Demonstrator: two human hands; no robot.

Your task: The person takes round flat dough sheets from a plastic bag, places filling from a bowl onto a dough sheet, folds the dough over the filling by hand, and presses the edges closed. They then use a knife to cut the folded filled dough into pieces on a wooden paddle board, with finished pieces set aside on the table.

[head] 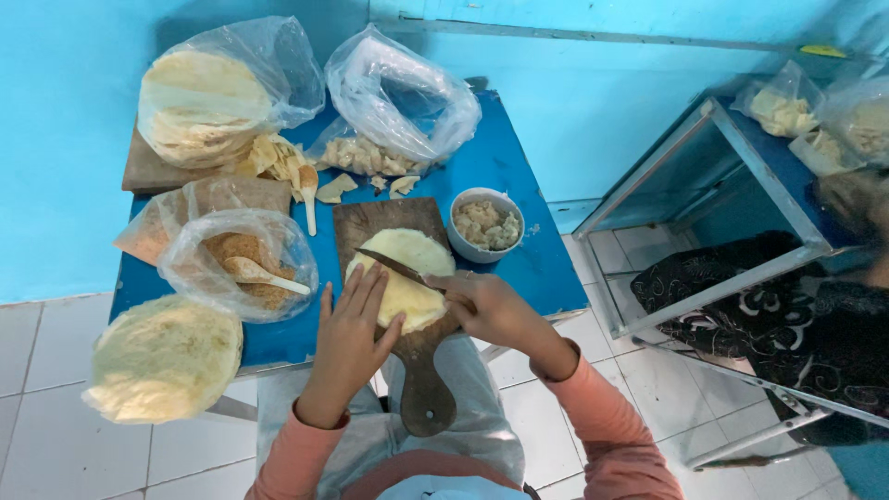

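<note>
On the board, nearest the person, the left hand lies flat with fingers spread, pressing the near-left edge of the dough. The right hand is clenched round the knife. The blade runs up-left across the dough, just beyond the left fingertips. Farther off stands the bowl on the desk.
</note>
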